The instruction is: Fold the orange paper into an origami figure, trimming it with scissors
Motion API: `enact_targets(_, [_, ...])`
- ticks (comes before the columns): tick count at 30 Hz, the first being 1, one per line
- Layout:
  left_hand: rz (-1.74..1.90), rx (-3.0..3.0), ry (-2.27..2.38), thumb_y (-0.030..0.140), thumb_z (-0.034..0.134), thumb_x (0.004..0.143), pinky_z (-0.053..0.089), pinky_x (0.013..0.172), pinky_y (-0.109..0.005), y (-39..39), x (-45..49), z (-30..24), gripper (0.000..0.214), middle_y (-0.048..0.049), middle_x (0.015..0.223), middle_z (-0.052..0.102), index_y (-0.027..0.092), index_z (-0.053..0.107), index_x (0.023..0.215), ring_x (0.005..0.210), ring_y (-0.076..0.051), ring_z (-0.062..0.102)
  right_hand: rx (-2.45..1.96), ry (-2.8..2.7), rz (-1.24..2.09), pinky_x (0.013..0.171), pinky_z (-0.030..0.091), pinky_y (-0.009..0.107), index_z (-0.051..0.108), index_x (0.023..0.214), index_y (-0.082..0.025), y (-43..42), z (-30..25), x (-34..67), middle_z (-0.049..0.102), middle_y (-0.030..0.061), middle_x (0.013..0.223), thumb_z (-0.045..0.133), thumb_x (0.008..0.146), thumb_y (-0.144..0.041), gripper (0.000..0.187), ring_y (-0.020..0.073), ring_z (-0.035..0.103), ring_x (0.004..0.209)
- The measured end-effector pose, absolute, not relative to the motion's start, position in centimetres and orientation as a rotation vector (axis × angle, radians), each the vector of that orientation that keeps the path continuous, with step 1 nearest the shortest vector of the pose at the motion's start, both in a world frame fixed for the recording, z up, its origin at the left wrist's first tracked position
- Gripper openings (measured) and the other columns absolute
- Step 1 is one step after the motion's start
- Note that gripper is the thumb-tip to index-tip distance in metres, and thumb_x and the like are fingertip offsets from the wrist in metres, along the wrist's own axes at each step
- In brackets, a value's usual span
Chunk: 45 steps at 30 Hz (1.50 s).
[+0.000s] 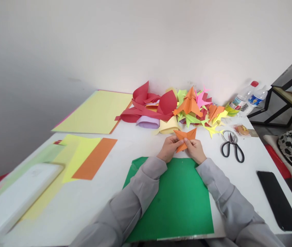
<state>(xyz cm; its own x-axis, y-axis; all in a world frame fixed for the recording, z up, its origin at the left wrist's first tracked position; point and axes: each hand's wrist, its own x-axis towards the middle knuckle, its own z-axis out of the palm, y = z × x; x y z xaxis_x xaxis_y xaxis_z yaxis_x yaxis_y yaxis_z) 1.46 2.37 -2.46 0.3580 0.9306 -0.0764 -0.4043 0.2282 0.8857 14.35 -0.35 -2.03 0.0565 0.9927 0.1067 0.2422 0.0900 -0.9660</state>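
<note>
Between my two hands is a folded orange paper piece (187,134), with two pointed wings spreading upward and a point below. My left hand (170,147) pinches its left side, and my right hand (195,149) grips the right side, thumbs close together at the middle. Both hands are raised just past the far edge of a green paper sheet (184,202) lying on the white table (99,202). Behind them stands a pile of folded paper shapes, including an orange paper plane (189,103) and a curled cream paper piece (169,126).
Left lie a pale yellow sheet stack (94,111), an orange strip (95,158) and a white device (22,199). Red curled paper (148,106) sits by the wall. To the right are black-handled scissors (232,149), a black phone (278,200) and plastic bottles (242,99).
</note>
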Motion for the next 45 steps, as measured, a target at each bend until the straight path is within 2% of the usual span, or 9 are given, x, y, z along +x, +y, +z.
enact_targets(4, [1.039,0.914,0.717,0.034,0.076,0.060,0.042,0.055,-0.025,2.3,1.5,-2.3,0.026,-0.0003,0.060,0.062,0.011,0.065,0.068,0.054,-0.011,0.054,-1.302,-1.376,0.984,0.045,0.038,0.024,0.058,0.049,-0.017,-0.3,-2.1,14.4,0.055,0.0003,0.046,0.047,0.080,-0.062,0.055,0.0117,0.047,0.044])
enact_targets(10, [1.095,0.899,0.711,0.035,0.077,0.059,0.043,0.056,-0.026,2.5,1.5,-2.4,0.028,0.0002,0.059,0.062,0.012,0.061,0.063,0.055,-0.011,0.054,-1.266,-1.394,0.936,0.046,0.036,0.024,0.040,0.046,-0.020,-0.4,-1.8,14.3,0.041,-0.0049,0.042,0.051,0.077,-0.061,0.052,0.0094,0.038,0.043])
enact_targets(15, [1.119,0.909,0.761,0.036,0.077,0.058,0.038,0.051,-0.023,2.6,1.5,-2.4,0.029,0.0029,0.052,0.055,0.013,0.059,0.058,0.049,-0.009,0.048,-1.283,-1.389,0.839,0.046,0.030,0.023,0.035,0.046,-0.021,-0.1,-1.9,14.4,0.035,-0.0060,0.044,0.053,0.075,-0.061,0.053,0.0084,0.032,0.044])
enact_targets(24, [1.039,0.959,0.710,0.035,0.076,0.061,0.032,0.048,-0.022,2.0,1.5,-1.4,0.029,0.0045,0.048,0.051,0.014,0.056,0.055,0.045,-0.007,0.043,-1.257,-1.152,1.134,0.038,0.030,0.023,0.048,0.043,-0.017,-0.4,-2.0,14.6,0.043,-0.0032,0.034,0.054,0.078,-0.056,0.053,0.0082,0.038,0.034])
enact_targets(26, [1.002,0.998,0.710,0.035,0.075,0.062,0.034,0.049,-0.022,1.9,1.6,-1.4,0.028,0.0043,0.049,0.052,0.014,0.057,0.056,0.047,-0.007,0.044,-1.225,-1.124,1.129,0.041,0.036,0.023,0.058,0.053,-0.015,-0.4,-2.1,14.6,0.053,-0.0009,0.041,0.060,0.075,-0.053,0.045,0.0102,0.045,0.039])
enact_targets(30, [0.969,0.946,0.687,0.032,0.076,0.060,0.039,0.054,-0.023,1.9,1.6,-1.7,0.026,0.0019,0.056,0.057,0.014,0.058,0.058,0.053,-0.010,0.050,-1.163,-1.115,1.078,0.062,0.052,0.031,0.069,0.086,-0.014,-0.3,-2.0,14.5,0.071,0.0065,0.077,0.066,0.071,-0.048,0.037,0.0195,0.064,0.068])
enact_targets(34, [0.929,0.859,0.634,0.029,0.076,0.059,0.045,0.059,-0.027,2.0,1.6,-2.0,0.021,0.0004,0.060,0.060,0.014,0.062,0.062,0.058,-0.012,0.056,-1.146,-1.074,1.100,0.072,0.054,0.036,0.070,0.088,-0.014,-0.3,-2.0,14.6,0.072,0.0090,0.088,0.066,0.071,-0.046,0.037,0.0228,0.066,0.080])
enact_targets(38, [0.927,0.827,0.629,0.028,0.075,0.059,0.046,0.060,-0.028,1.9,1.7,-1.7,0.019,-0.0003,0.061,0.060,0.014,0.063,0.063,0.058,-0.013,0.056,-1.144,-1.049,1.118,0.070,0.054,0.035,0.070,0.086,-0.013,-0.2,-2.0,14.7,0.073,0.0084,0.084,0.068,0.070,-0.045,0.036,0.0217,0.066,0.075])
enact_targets(45, [1.032,0.797,0.653,0.033,0.073,0.064,0.040,0.054,-0.023,2.0,1.6,-1.3,0.023,0.0007,0.056,0.053,0.014,0.061,0.059,0.054,-0.009,0.049,-1.158,-1.164,1.099,0.080,0.052,0.038,0.071,0.093,-0.017,-0.3,-2.2,14.7,0.072,0.0064,0.095,0.068,0.071,-0.040,0.032,0.0230,0.066,0.087])
